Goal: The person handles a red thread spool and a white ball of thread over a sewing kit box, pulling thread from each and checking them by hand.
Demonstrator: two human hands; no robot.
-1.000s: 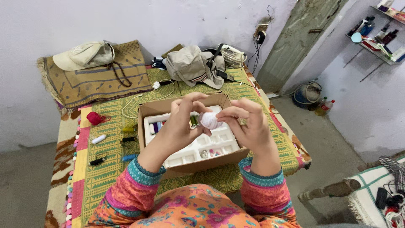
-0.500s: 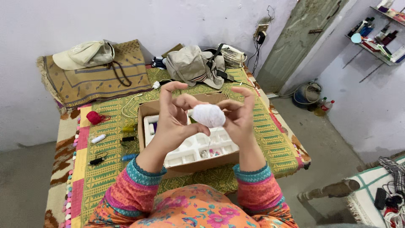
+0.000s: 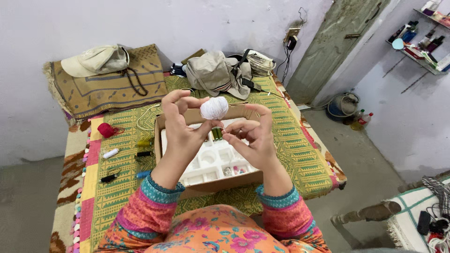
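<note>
My left hand (image 3: 180, 129) is raised over the box and holds a white ball of thread (image 3: 214, 108) at its fingertips. My right hand (image 3: 253, 140) is just below and to the right of the ball, apart from it. Its thumb and forefinger are pinched together close to my left thumb, and I cannot make out a strand between them. Under both hands sits an open cardboard box (image 3: 220, 185) with a white compartment tray (image 3: 206, 164). The tray holds green spools (image 3: 216, 133) and small bits.
On the green woven mat (image 3: 117, 197) to the left lie a red yarn ball (image 3: 105, 130) and several loose spools (image 3: 110, 153). A beige cap (image 3: 96, 60), beads and a grey hat (image 3: 213, 70) lie at the back. On the right are a door and the floor.
The white ball has gone up and left, from between both hands into my left fingertips alone. My right hand has let go, dropped lower and pinched its fingers.
</note>
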